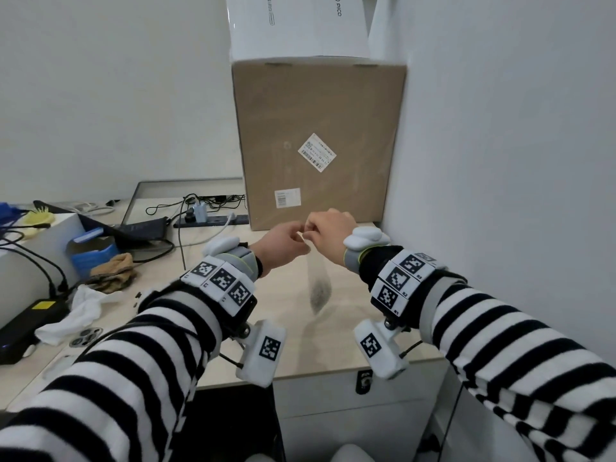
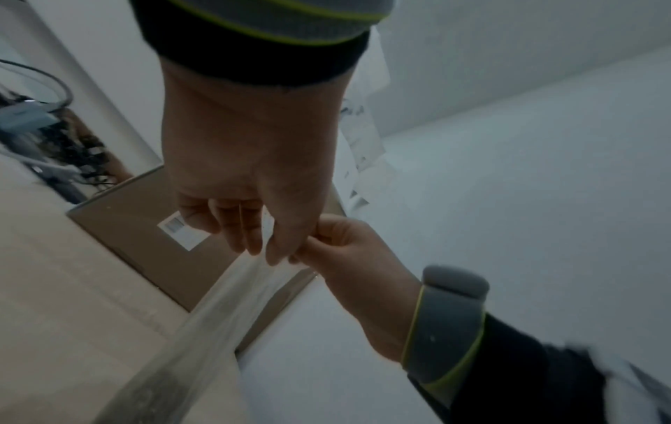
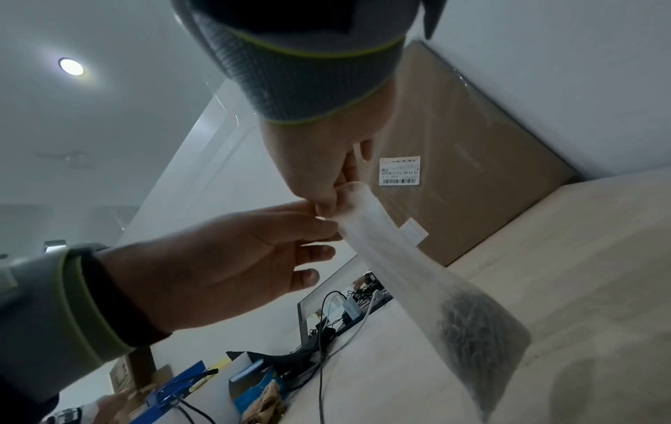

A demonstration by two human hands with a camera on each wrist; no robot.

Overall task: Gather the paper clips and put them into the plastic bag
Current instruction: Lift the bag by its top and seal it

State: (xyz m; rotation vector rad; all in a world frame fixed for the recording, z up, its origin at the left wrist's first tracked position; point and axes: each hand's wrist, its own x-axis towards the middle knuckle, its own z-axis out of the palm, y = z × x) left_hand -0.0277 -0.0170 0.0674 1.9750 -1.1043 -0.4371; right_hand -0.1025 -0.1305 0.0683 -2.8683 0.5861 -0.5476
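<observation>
Both my hands pinch the plastic bag (image 3: 392, 266) mouth: right hand (image 1: 328, 233) thumb and fingers closed on it, left hand (image 1: 283, 245) likewise, spare fingers loose. Paper clips (image 3: 475, 330) hang below my fingertips. Looks like closing stage; next, seal evenly.

Clearance around the raised hands

Cardboard box (image 1: 316, 145) stood just beyond the hands (image 1: 283, 245); wall (image 1: 500, 145) closed the right; bare desk (image 1: 340, 331) lay open beneath; clutter lay well left.
</observation>
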